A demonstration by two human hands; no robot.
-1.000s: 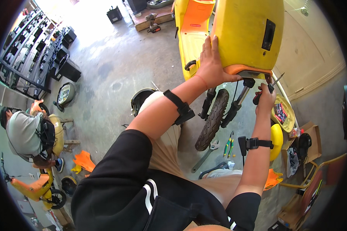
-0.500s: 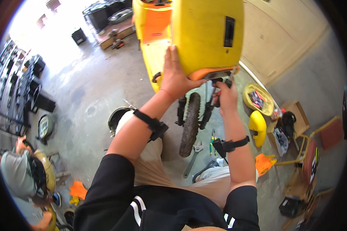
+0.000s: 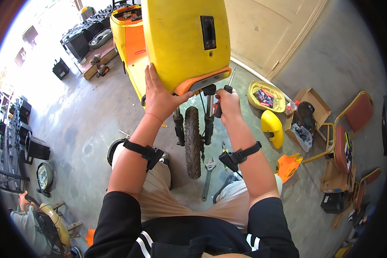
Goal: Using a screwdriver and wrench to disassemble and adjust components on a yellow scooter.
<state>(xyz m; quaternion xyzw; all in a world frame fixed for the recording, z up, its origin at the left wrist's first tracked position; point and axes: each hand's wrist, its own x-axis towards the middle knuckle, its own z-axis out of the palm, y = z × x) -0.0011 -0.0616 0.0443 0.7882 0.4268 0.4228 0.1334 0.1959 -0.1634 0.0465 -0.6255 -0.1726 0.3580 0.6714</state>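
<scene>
A yellow scooter front panel [image 3: 187, 36] stands before me, with orange trim and a dark light strip [image 3: 210, 80] along its lower edge. My left hand [image 3: 161, 94] lies against the panel's lower left corner, fingers stretched upward and thumb out by the trim. In my right hand [image 3: 230, 105] is a screwdriver [image 3: 228, 89] with a dark handle, its metal shaft pointing up, beside the right fork leg [image 3: 209, 114]. Below the panel the front wheel [image 3: 192, 142] sits between the fork legs. An adjustable wrench [image 3: 208, 178] lies on the floor near my legs.
To the right are a yellow basin [image 3: 253, 103] holding small packets, a yellow fender-like part [image 3: 272, 129], an orange part [image 3: 288, 167], an open cardboard box [image 3: 318, 101] and red chairs [image 3: 357, 112]. A cordless drill [image 3: 99, 66] stands back left; someone sits lower left [image 3: 28, 223].
My view has shifted, so the scooter sits further left. The front wheel looks straighter. My right hand with the screwdriver is lower, beside the fork; my left hand stays on the panel.
</scene>
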